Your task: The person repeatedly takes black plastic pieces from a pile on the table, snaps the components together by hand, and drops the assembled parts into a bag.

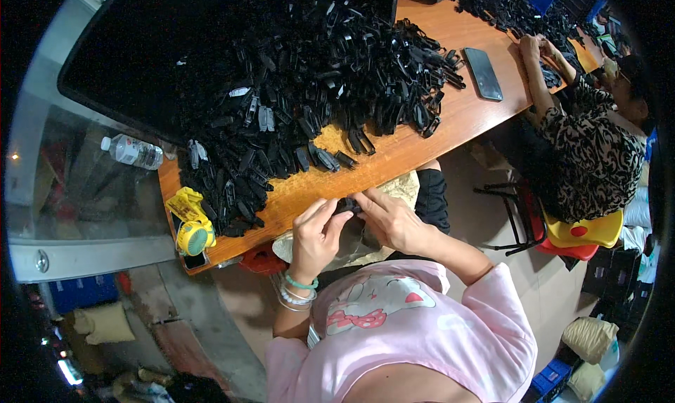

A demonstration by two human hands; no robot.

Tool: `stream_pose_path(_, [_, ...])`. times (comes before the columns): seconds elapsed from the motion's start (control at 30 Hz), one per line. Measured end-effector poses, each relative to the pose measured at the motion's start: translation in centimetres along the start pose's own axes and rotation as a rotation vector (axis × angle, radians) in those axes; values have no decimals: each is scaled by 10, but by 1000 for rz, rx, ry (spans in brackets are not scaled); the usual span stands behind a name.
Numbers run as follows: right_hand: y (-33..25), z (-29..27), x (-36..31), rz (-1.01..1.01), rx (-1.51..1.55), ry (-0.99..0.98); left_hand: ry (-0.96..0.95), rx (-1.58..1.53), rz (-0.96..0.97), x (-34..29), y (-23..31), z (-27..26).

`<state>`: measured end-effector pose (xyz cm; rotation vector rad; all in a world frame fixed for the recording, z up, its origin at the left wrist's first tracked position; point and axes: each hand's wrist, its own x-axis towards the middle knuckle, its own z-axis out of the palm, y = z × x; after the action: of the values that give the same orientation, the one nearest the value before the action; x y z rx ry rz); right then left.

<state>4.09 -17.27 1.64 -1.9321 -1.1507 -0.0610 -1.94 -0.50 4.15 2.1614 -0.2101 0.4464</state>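
At far left lies a clear plastic bottle (132,152), then a yellow-green object (190,224) with a rounded end at the surface's (450,139) corner. The pile (295,97) of black parts spreads beyond the hands, mostly ahead and to the left, so nearer the left one; its parts look smooth, slim and elongated, some glossy, some looped. The left hand (315,238), wearing beaded bracelets, pinches narrowly on a small dark piece (346,206) held before the surface's near edge; the right hand (390,220) closes its fingertips on the other side. Fingers cover the piece, so its long axis cannot be told. Further right lies a flat, glassy phone (482,73) on smooth, wood-toned board.
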Motion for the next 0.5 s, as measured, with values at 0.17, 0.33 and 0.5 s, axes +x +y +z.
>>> stream_pose_path(0.17, [-2,4,5,27,88,158,161,-336,-197,-6,-8,31])
stream_pose_path(0.33, [6,10,-4,397,678,209,84,-807,-482,-14,-11,29])
stream_pose_path(0.5, [16,17,-4,271,346,250,107,-1081,-617,-13,-22,37])
